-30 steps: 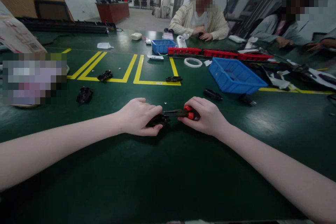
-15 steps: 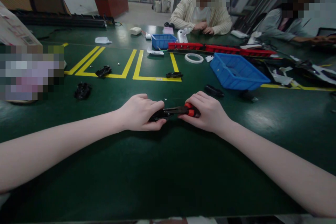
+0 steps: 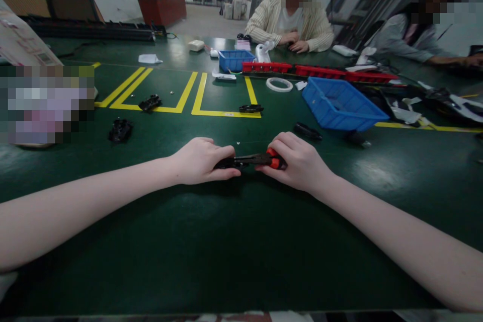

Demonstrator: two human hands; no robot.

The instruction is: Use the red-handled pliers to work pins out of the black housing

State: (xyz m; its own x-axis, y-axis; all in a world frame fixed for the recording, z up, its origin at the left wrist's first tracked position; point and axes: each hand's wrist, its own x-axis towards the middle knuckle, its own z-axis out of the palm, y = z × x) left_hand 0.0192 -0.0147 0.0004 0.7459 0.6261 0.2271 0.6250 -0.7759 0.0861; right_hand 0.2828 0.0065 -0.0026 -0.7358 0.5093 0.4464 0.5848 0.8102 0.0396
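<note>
Now the black part (image 3: 223, 164), pinched in the left hand (image 3: 202, 161), has been brought level with the pliers (image 3: 264, 160) clasped by the right hand (image 3: 296, 161), contact seemingly made.

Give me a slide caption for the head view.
Right hand holds red-handled pliers at a black part in the left hand, green table below.

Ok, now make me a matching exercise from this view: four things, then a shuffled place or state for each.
1. Pliers
2. Left hand
3. White ring
4. Larger blue bin

A. Round, flat on the green table
B. Held in the right hand
C. Just right of the white ring
D. Holding a black part

Pairs: 1-B, 2-D, 3-A, 4-C
</note>
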